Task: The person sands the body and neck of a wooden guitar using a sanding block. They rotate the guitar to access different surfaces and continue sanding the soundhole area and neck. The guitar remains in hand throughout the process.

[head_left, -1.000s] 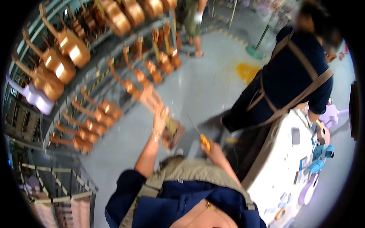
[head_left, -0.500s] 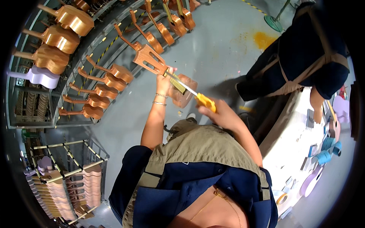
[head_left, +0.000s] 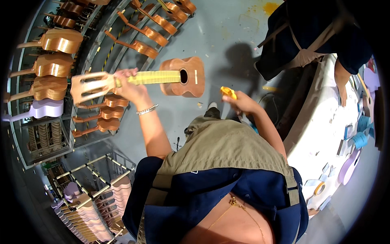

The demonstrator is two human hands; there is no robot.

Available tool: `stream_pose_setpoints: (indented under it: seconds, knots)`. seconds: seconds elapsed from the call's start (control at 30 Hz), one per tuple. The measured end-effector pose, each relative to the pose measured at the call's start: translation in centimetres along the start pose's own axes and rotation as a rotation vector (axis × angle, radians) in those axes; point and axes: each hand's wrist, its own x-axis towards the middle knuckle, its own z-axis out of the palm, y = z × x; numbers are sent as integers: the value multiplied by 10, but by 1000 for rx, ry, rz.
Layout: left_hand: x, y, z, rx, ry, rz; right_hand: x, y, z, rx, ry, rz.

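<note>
My left hand [head_left: 132, 86] is wrapped round the neck of a wooden ukulele [head_left: 196, 87], just below its slotted headstock. The instrument lies level in the air, its headstock to the left and its round soundhole facing up. Yellow covering, like tape, runs along the fingerboard, and no strings show. A pale bridge strip sits on the body. To the right of the ukulele, apart from it, my right hand [head_left: 244, 102] is closed on a yellow-handled tool [head_left: 228, 92]. The tool's thin metal blade cannot be made out now.
Racks of wooden ukuleles [head_left: 61, 40] stand at left, with one lilac body [head_left: 48, 109]. A wheeled frame [head_left: 93, 193] holds curved wood parts at lower left. A co-worker [head_left: 308, 36] stands at right by a white-covered table [head_left: 317, 134] with abrasive rolls [head_left: 360, 140] and tape [head_left: 319, 188].
My left hand has moved left and turned the ukulele from slanted to level, soundhole up. My right hand and the yellow-handled tool have drawn away from the neck. The view has shifted.
</note>
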Motion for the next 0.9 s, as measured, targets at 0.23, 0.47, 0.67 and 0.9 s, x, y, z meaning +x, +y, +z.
stream_pose_setpoints:
  seconds: [0.23, 0.47, 0.67, 0.9]
  knots:
    - [-1, 39, 3, 31, 107, 164, -12, 13, 2, 146, -280, 141]
    - [25, 58, -3, -46, -235, 258, -44, -54, 10, -291, -53, -191]
    - [48, 43, -15, 151, 183, 331, -45, -71, 10, 103, -478, -326]
    - [42, 79, -19, 136, 64, 250, -16, 12, 0, 158, -360, 35]
